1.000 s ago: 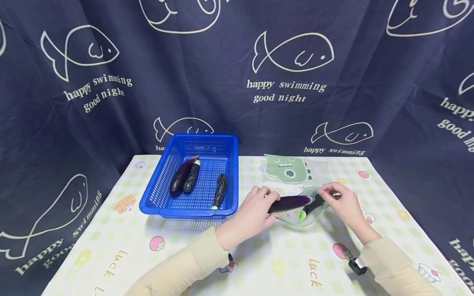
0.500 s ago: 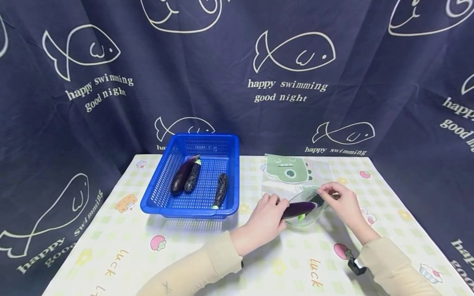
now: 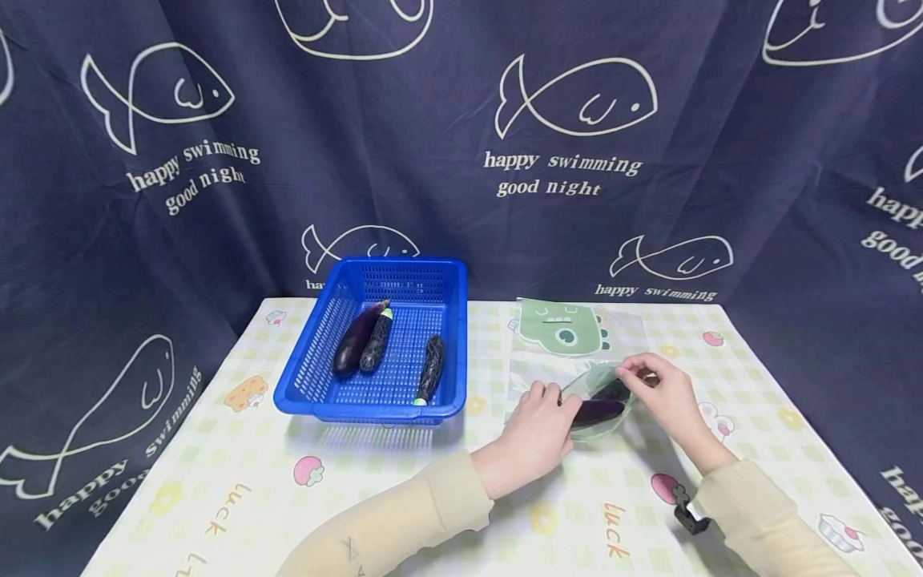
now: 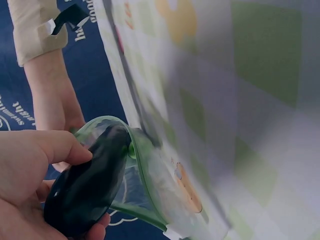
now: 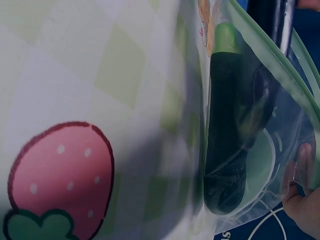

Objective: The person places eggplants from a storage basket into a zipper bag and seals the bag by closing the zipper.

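Note:
My left hand (image 3: 537, 433) grips the blunt end of a glossy dark purple eggplant (image 4: 85, 190). The eggplant's other end is inside a clear zip bag (image 4: 145, 175) with a green-edged mouth. The bag's mouth gapes toward my left hand. With thumb and fingers, my right hand (image 3: 667, 401) pinches the bag's edge on the right side. Inside the bag, a dark cylindrical vegetable with a bright green end (image 5: 225, 125) lies beside the eggplant, seen through the plastic in the right wrist view.
A blue plastic basket (image 3: 288, 397) stands on the left. It holds another eggplant (image 3: 356, 344) and two dark mottled vegetables with green ends, one (image 3: 376, 343) beside the eggplant and one (image 3: 430, 370) at the right. Clear plastic with a green cartoon print (image 3: 566, 327) lies flat behind my hands.
My left hand has moved right, carrying the eggplant from the bag's mouth further into it. The right hand has stayed nearly in place, pinching the bag's edge.

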### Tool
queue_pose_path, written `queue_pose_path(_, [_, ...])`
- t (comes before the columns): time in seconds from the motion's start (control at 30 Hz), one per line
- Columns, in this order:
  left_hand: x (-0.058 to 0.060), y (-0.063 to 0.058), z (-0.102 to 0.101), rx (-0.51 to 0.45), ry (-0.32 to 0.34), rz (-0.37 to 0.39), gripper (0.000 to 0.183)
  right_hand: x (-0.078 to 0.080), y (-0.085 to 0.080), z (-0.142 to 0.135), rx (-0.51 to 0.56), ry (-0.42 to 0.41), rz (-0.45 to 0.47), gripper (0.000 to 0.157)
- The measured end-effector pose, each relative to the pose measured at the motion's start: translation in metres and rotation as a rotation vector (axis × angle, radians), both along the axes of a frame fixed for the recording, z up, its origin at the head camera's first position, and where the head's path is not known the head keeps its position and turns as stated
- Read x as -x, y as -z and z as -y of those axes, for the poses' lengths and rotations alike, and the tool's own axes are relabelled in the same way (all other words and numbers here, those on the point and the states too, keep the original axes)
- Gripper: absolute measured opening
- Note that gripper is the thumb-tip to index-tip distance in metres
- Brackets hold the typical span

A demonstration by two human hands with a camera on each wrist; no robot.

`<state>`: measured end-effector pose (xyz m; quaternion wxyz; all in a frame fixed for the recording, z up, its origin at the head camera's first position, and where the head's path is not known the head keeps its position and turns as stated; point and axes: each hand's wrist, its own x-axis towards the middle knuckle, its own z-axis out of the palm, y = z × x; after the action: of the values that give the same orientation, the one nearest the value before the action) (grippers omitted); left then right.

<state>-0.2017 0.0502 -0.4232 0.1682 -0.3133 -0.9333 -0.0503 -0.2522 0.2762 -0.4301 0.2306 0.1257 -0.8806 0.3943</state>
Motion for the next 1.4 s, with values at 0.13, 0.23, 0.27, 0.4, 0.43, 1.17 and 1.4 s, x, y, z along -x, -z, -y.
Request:
queue_pose_path(0.13, [0.001,0.004,-0.005,0.024,-0.010,-0.003,0.040,0.000,0.000,0.002,0.001,-0.005,0.002,0.006])
queue_pose_path(0.23, [0.001,0.006,-0.009,0.046,-0.012,-0.004,0.038,0.001,0.001,0.003,0.002,-0.008,-0.002,0.006])
queue_pose_path(0.27, [0.002,0.006,-0.010,0.054,-0.013,-0.002,0.037,0.002,0.001,0.004,0.003,-0.009,-0.003,0.006])
queue_pose_path(0.4, [0.003,0.010,-0.015,0.079,-0.012,0.002,0.030,0.003,0.002,0.005,0.006,-0.014,-0.003,0.006])
queue_pose_path(0.43, [0.004,0.011,-0.016,0.084,-0.012,0.007,0.028,0.004,0.002,0.005,0.003,-0.013,-0.004,0.006])
queue_pose_path(1.17, [0.002,0.031,-0.038,0.222,-0.094,0.008,0.037,0.003,0.001,0.011,0.015,-0.024,0.000,0.005])
queue_pose_path(1.4, [-0.004,0.028,-0.037,0.271,-0.095,0.034,0.031,0.002,0.003,0.009,0.019,-0.023,0.016,0.005])
